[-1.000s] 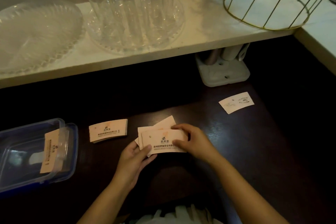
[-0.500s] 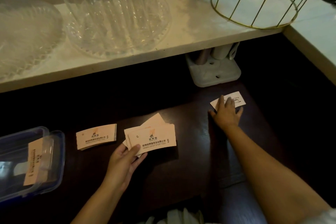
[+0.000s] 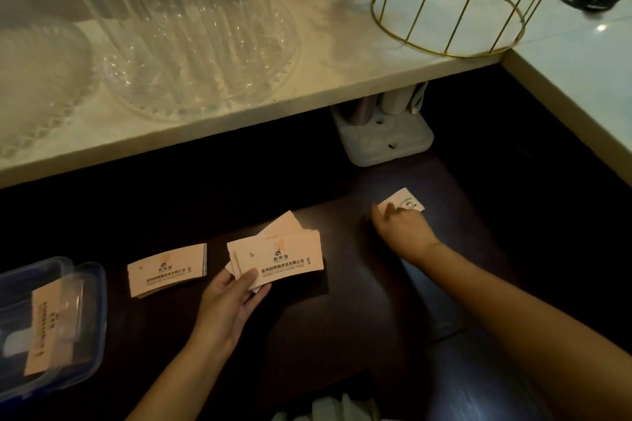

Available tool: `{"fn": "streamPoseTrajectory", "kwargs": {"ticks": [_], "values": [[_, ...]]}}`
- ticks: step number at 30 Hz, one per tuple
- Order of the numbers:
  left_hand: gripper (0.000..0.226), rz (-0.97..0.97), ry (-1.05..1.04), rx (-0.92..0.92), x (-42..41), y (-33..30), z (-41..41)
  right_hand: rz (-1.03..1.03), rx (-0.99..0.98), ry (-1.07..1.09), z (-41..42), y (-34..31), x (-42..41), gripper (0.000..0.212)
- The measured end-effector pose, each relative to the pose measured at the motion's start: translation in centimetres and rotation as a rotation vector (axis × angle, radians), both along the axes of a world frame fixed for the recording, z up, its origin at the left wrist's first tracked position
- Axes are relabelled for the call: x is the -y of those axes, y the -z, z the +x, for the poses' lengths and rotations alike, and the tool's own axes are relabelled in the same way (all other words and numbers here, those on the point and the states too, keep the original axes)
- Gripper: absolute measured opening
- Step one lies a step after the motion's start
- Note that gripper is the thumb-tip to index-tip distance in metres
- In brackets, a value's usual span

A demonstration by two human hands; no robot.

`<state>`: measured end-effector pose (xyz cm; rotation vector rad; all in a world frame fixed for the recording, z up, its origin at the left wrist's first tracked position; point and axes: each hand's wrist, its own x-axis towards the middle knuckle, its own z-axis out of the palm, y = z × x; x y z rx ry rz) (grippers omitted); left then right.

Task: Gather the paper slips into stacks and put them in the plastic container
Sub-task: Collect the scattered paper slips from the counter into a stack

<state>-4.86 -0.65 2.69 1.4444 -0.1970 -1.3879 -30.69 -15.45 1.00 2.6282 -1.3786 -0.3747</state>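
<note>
My left hand [image 3: 228,301] holds a loose fan of peach paper slips [image 3: 284,258] by its lower left corner, just above the dark table. My right hand [image 3: 402,229] is stretched out to the right and its fingers close on a single pale slip [image 3: 408,201], which looks lifted at one edge. A neat stack of slips [image 3: 167,268] lies on the table left of the fan. At the far left stands the blue-rimmed plastic container [image 3: 87,314] with a stack of slips [image 3: 48,331] inside.
A white power strip [image 3: 386,137] with plugs sits behind the single slip under a pale shelf [image 3: 342,55]. On the shelf stand clear glass dishes [image 3: 191,37] and a gold wire basket [image 3: 448,10]. White crumpled material [image 3: 328,410] shows at the bottom edge.
My right hand left the fan, reached right to the single slip, lay flat on it, and now pinches it up. My left hand kept the fan in place.
</note>
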Motion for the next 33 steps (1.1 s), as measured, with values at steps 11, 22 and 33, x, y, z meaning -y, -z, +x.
{"fn": "streamPoseTrajectory", "kwargs": {"ticks": [11, 22, 33], "values": [[0.023, -0.101, 0.061, -0.023, 0.3, -0.7, 0.0, 0.611, 1.819, 0.873, 1.6, -3.8, -6.3, 0.024], [0.023, -0.174, 0.211, 0.115, -0.2, -1.7, -0.9, 0.501, 1.498, 0.686, 7.8, -2.5, -9.8, 0.073], [0.027, -0.034, -0.054, 0.384, -1.0, -0.6, -1.4, 0.491, 1.223, 0.126, 10.2, 0.3, -12.2, 0.078]]}}
